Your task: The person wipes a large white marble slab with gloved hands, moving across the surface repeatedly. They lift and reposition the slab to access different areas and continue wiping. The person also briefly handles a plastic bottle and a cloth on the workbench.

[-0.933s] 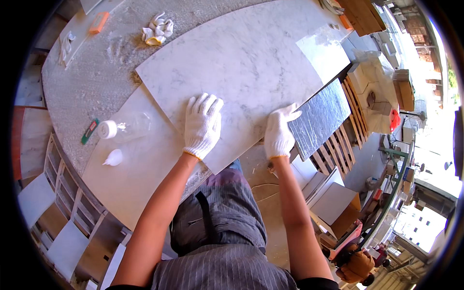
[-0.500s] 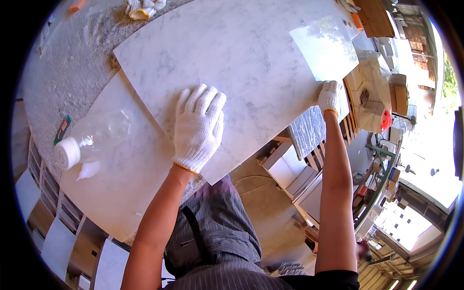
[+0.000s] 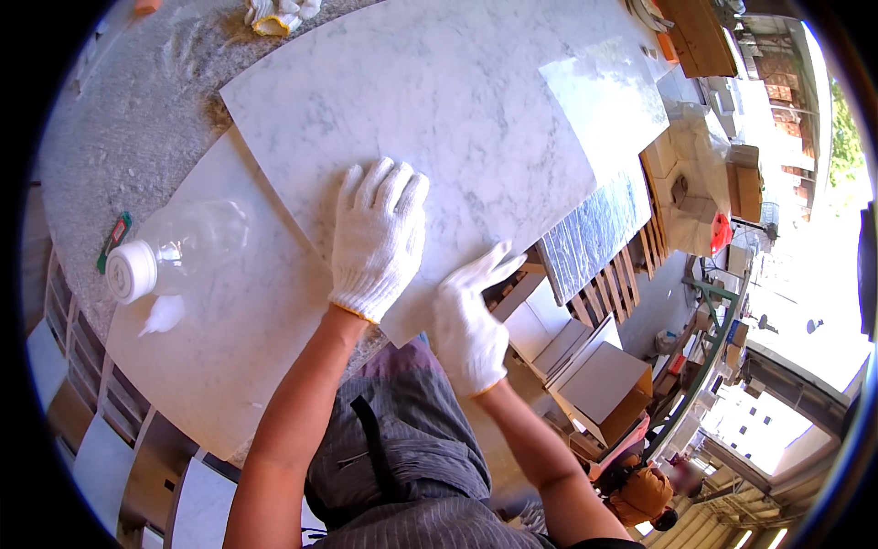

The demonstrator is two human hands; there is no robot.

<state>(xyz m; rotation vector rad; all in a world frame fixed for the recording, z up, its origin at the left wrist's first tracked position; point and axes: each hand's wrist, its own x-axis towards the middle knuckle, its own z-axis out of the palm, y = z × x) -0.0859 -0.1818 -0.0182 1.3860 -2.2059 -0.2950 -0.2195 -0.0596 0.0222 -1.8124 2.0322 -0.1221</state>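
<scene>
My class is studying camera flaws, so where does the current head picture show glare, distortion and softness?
In the head view, glare whitens the right part of the marbled slab, and daylight washes out the background at far right; same head view: fisheye distortion bows the slab's far edge, and the right hand looks slightly softer than the left hand.

Right hand (image 3: 471, 316): 0.5 s ago at right edge of pale slab (image 3: 412, 119), right of frame; now at slab's near edge, lower centre, fingers angled to upper right. Dark veined panel (image 3: 594, 229) and open brown box (image 3: 604, 375), partly covered then, now more exposed. Versus 0.9 s: view shifted; clear bottle (image 3: 206, 236) farther left, loose gloves (image 3: 285, 13) cut by top edge.
</scene>
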